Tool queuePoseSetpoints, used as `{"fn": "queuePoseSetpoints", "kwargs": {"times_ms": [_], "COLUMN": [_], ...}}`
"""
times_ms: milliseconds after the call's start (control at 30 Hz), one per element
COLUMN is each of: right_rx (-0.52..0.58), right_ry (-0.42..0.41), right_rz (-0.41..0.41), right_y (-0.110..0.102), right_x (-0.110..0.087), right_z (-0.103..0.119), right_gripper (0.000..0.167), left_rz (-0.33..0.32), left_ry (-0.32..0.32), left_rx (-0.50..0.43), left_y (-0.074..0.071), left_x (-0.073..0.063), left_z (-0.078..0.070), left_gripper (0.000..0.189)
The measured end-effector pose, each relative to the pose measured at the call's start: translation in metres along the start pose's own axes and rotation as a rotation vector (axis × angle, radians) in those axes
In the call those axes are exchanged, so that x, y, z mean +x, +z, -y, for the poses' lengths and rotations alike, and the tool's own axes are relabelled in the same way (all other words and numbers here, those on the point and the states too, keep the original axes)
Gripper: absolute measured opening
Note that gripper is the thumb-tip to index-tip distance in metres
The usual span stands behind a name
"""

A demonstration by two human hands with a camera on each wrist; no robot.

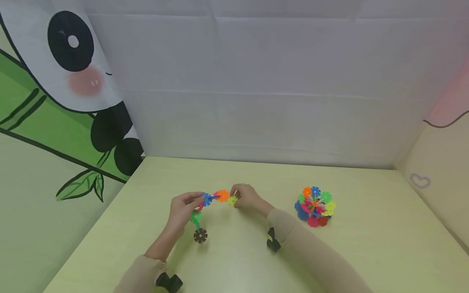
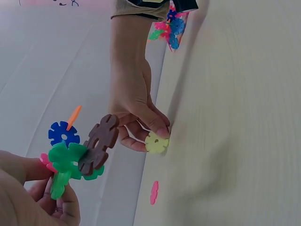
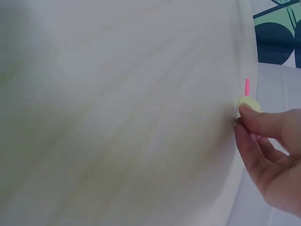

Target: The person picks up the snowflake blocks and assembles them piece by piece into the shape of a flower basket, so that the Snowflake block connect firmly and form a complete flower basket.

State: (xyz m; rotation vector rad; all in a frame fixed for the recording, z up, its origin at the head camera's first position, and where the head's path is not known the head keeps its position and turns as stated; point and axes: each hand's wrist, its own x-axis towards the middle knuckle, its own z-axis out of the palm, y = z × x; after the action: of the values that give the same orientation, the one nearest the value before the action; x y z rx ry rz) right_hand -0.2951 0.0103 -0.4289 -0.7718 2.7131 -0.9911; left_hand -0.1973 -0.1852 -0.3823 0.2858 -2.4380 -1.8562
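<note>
My left hand [image 1: 180, 211] grips a chain of notched, flower-shaped plastic discs. A blue disc [image 1: 207, 199] sits by its fingertips, with an orange disc [image 1: 222, 195] to the right. Below hang a green disc [image 1: 196, 217] and, at the lower end, a brown disc [image 1: 200, 235]. Between thumb and fingers, my right hand [image 1: 247, 196] pinches a yellow disc [image 2: 157, 142] close to the tabletop. In the left wrist view that yellow disc is apart from the chain. A loose pink disc [image 2: 154, 192] lies on the table near it.
A heap of multicoloured discs [image 1: 315, 206] lies on the table to the right of my right hand. The pale table [image 1: 359, 244] meets a white wall covering [image 1: 256, 122] at the back. A printed cartoon panel [image 1: 73, 142] stands at the left.
</note>
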Motion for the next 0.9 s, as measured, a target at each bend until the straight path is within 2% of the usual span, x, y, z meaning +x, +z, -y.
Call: {"fn": "queuePoseSetpoints", "kwargs": {"times_ms": [133, 233, 333, 467, 533, 633, 900], "right_rx": [0.027, 0.115, 0.182, 0.176, 0.161, 0.144, 0.174], "right_ry": [-0.069, -0.131, -0.245, -0.419, -0.475, -0.502, -0.423], "right_rz": [-0.079, -0.198, -0.359, -0.525, -0.562, -0.589, -0.586], "right_y": [-0.014, -0.021, -0.025, -0.027, -0.026, -0.026, -0.040], "right_x": [-0.022, -0.044, -0.065, -0.084, -0.088, -0.092, -0.109], "right_z": [0.000, 0.001, 0.002, 0.001, 0.000, 0.003, 0.030], "right_gripper": [0.022, 0.017, 0.014, 0.015, 0.016, 0.017, 0.015], "left_rz": [0.010, 0.021, 0.034, 0.041, 0.046, 0.064, 0.119], "left_ry": [0.012, 0.013, 0.011, 0.023, 0.034, 0.040, -0.010], "left_rx": [-0.016, -0.033, -0.054, -0.080, -0.093, -0.110, -0.173], "left_y": [0.010, 0.017, 0.023, 0.031, 0.035, 0.040, 0.047], "left_x": [-0.002, -0.004, -0.005, -0.005, -0.005, -0.006, -0.007], "left_z": [-0.001, -0.001, 0.000, -0.001, -0.001, 0.000, 0.002], "left_gripper": [0.021, 0.020, 0.020, 0.020, 0.019, 0.018, 0.018]}}
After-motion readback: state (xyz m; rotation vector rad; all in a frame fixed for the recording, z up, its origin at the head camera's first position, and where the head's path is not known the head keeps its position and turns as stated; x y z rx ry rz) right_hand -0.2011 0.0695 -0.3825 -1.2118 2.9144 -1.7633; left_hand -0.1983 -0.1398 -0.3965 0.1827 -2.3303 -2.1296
